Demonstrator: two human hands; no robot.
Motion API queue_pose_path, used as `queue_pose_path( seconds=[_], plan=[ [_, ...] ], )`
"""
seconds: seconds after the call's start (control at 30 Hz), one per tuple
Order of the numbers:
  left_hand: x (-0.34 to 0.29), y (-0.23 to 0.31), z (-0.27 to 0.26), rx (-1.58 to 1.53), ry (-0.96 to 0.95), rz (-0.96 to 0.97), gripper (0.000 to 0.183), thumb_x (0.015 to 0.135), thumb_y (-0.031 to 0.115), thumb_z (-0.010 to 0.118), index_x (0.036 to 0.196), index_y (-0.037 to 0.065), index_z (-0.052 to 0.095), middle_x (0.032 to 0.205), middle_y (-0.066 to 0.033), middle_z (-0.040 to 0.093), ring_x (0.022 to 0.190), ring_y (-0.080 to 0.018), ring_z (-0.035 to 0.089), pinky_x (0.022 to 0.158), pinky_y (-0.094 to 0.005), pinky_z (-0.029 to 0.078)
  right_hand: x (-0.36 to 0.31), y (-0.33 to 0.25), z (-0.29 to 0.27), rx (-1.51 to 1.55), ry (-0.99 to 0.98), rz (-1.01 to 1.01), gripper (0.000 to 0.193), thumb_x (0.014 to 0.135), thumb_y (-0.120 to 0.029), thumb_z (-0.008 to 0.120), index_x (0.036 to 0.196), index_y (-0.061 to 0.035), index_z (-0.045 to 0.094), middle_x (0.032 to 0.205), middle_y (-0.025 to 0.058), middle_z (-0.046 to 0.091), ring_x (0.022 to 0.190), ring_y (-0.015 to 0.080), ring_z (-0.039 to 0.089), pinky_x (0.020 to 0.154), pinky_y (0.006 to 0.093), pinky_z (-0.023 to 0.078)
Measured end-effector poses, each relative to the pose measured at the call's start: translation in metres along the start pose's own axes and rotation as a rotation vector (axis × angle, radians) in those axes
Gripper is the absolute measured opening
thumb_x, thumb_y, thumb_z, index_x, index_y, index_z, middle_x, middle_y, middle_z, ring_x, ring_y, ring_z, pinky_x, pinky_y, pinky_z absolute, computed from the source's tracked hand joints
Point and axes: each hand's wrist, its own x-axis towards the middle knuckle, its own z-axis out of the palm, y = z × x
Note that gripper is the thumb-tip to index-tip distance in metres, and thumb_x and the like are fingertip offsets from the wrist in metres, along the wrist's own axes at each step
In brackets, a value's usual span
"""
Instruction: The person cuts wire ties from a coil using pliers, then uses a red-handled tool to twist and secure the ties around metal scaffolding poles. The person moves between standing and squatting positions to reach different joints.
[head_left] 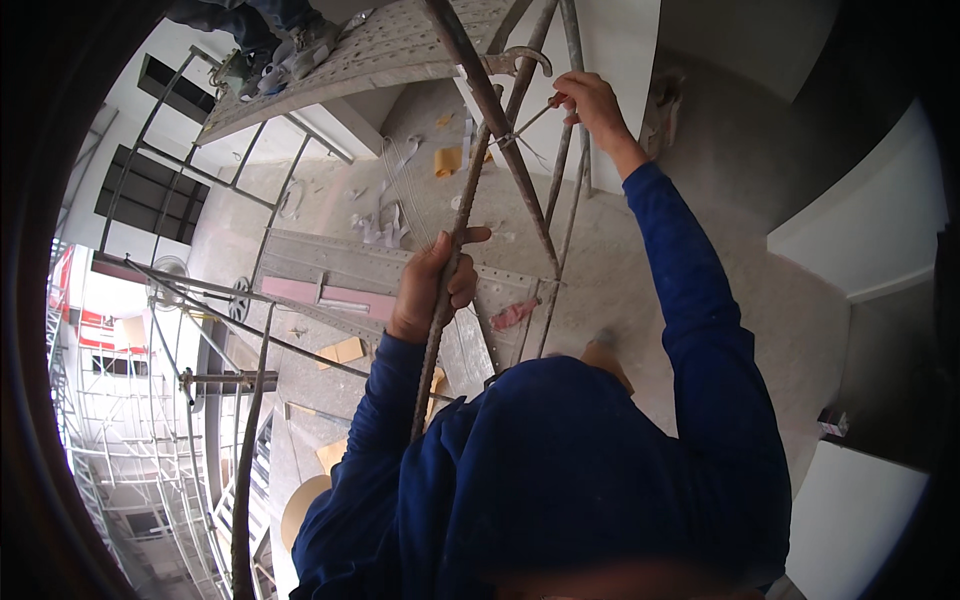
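Observation:
My left hand (440, 280) is wrapped round a ribbed steel bar (468, 195), with the index finger sticking out to the right. The bar slants up to a brown scaffold tube (519, 180) and crosses it. Thin tie wire (530, 150) goes round this crossing, its loose ends spread out. Up and to the right, my right hand (595, 105) is closed on a wire-tying hook (538, 117) with a reddish handle. Its thin shaft points at the wire; whether the tip is hooked in it is too small to tell.
Above left is a perforated metal scaffold plank (380, 50) with another person's shoes (310, 50) on it. A curved plank hook (530, 55) sits near the upper tubes. Far below, the floor (640, 270) holds planks, cardboard (342, 352) and scraps. More tubes stand at left.

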Motion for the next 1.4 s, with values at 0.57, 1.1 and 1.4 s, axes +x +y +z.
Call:
queue_pose_path(
  seconds=[0.57,1.1,1.4],
  plan=[
    [-0.014,0.03,0.026,0.217,0.127,-0.082,0.056,0.118,0.04,0.033,0.154,-0.001,0.046,0.059,0.0043,0.039,0.041,-0.0067,0.035,0.039,-0.0229,0.032,-0.087,0.109,0.035,-0.22,0.235,-0.471,0.05,0.111,-0.051,0.053,0.111,-0.0039,0.072,0.103,0.0121,0.075,0.09,0.0254,0.071,0.083,0.0383,0.055],
    [-0.016,0.035,0.032,0.274,0.169,-0.085,0.053,0.117,0.038,0.034,0.148,-0.002,0.053,0.061,0.0038,0.039,0.045,-0.0068,0.035,0.042,-0.0235,0.031,-0.173,0.089,0.04,-0.227,0.025,-0.108,0.053,0.111,-0.048,0.055,0.103,0.0003,0.073,0.067,-0.0003,0.055,0.064,0.008,0.049,0.059,0.0297,0.041],
    [-0.016,0.033,0.03,0.271,0.149,-0.081,0.056,0.117,0.04,0.034,0.15,-0.003,0.049,0.059,0.0052,0.037,0.042,-0.0067,0.034,0.039,-0.0233,0.032,-0.155,0.105,0.056,-0.22,-0.011,-0.133,0.033,0.11,-0.032,0.059,0.117,-0.0014,0.067,0.072,0.0147,0.067,0.064,0.0274,0.069,0.06,0.0422,0.051]
  ],
)
